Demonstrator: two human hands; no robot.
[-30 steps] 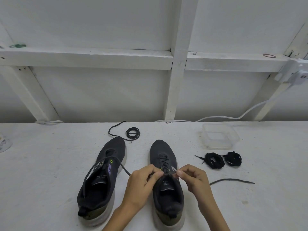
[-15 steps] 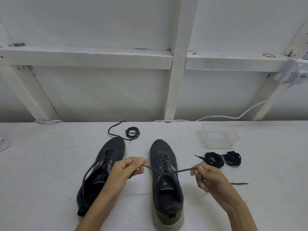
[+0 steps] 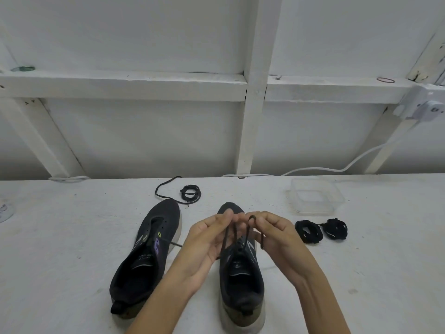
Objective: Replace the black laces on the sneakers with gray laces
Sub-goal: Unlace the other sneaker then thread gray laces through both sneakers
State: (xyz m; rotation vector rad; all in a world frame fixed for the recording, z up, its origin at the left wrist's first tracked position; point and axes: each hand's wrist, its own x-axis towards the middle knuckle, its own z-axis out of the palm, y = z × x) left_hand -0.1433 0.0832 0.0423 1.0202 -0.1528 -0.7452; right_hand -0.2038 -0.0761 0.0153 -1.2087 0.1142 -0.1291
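Observation:
Two dark sneakers stand side by side on the white table, toes pointing away. The left sneaker (image 3: 147, 251) has open eyelets and one lace end trailing to its right. The right sneaker (image 3: 240, 280) is laced with a dark gray lace (image 3: 227, 237). My left hand (image 3: 207, 239) and my right hand (image 3: 272, 235) are raised over its toe, fingertips close together, each pinching a loop of that lace. Two black lace bundles (image 3: 320, 230) lie right of the shoes. Another coiled dark lace (image 3: 190, 192) lies beyond the left sneaker.
A clear plastic container (image 3: 315, 197) sits at the back right of the table (image 3: 60, 237). A white cable (image 3: 313, 168) runs along the wall to a socket (image 3: 423, 109). A white timber-framed wall rises right behind the table.
My hands were pulling the lace ends apart sideways; they have come together above the right sneaker, lifting the lace into loops. The loose lace end on the table at the right is gone.

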